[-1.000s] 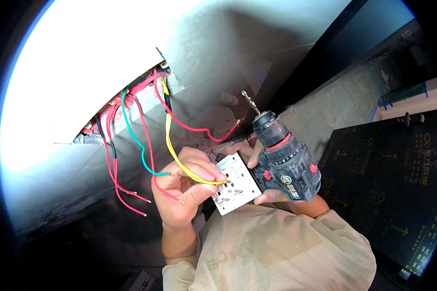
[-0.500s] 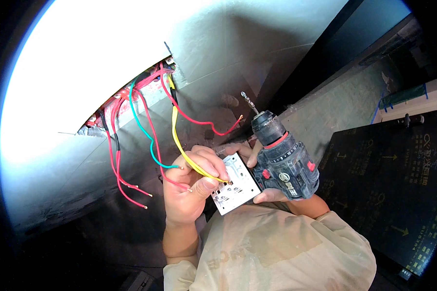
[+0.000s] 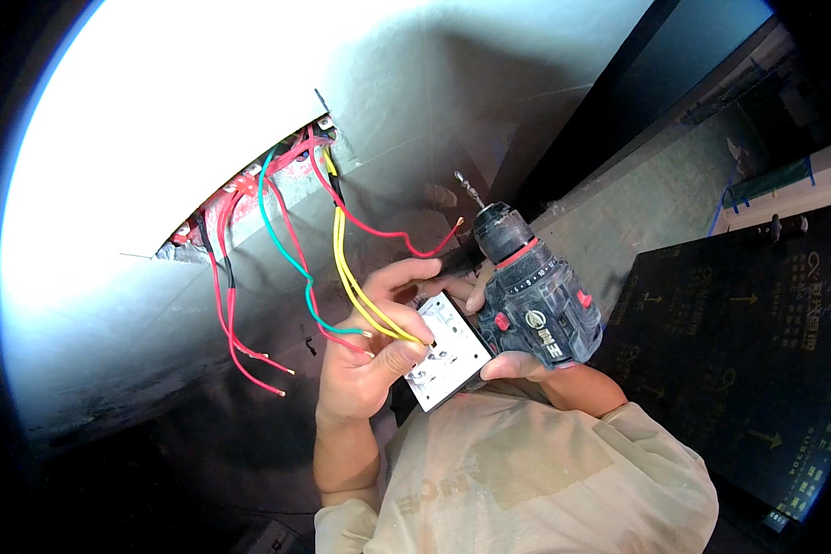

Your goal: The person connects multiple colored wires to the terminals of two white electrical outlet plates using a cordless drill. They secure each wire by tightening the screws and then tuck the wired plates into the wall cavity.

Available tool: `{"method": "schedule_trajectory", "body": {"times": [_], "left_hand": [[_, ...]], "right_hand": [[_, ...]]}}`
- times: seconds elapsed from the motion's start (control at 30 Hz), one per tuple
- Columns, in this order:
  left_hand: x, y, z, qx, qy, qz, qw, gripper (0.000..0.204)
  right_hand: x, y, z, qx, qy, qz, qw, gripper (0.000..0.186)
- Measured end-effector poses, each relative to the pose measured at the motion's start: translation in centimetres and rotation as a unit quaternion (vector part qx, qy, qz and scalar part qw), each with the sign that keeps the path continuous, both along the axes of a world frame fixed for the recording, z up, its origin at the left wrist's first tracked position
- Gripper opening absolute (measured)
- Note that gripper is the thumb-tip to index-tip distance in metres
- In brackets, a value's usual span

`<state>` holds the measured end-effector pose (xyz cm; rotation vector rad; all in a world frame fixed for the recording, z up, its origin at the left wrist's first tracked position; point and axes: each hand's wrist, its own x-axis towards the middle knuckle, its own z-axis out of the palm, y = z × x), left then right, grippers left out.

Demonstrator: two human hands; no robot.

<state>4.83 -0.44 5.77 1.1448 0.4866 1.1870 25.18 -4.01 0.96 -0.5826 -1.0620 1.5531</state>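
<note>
pinching yellow wires point(image 3: 339, 224) near their tips, left grip point(image 3: 364, 371) overlaps white plate point(image 3: 455, 349) clasped by right grip point(image 3: 515, 366).

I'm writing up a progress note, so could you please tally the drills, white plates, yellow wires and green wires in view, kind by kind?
Drill: 1
White plate: 1
Yellow wires: 2
Green wire: 1
Total: 5
</note>
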Motion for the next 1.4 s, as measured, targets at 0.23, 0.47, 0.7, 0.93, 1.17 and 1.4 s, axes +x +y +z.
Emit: {"method": "schedule_trajectory", "body": {"times": [0.23,0.47,0.7,0.93,1.17,1.4], "left_hand": [[-2.0,2.0,0.0,0.046,0.096,-0.121,0.987,0.013],[-1.7,3.4,-2.3,0.085,0.072,-0.061,0.992,0.018],[-1.8,3.2,-2.2,0.107,0.037,-0.008,0.993,0.015],[-1.5,2.5,-1.0,0.095,0.051,0.003,0.994,0.013],[-1.7,2.4,-1.0,0.124,0.080,0.019,0.989,0.015],[-1.8,2.2,-1.0,0.130,0.091,0.021,0.987,0.016]], "right_hand": [[0.4,-1.2,1.7,-0.061,-0.016,-0.056,0.996,0.060],[-3.4,1.0,-0.4,-0.066,0.133,-0.139,0.979,0.048],[3.5,-1.8,0.6,0.035,-0.442,-0.030,0.896,0.064],[9.0,-5.3,2.6,0.104,-0.375,0.030,0.921,0.038],[8.9,-4.7,3.4,0.090,-0.280,0.062,0.954,0.034],[8.4,-4.9,3.8,0.119,-0.301,0.028,0.946,0.030]]}}
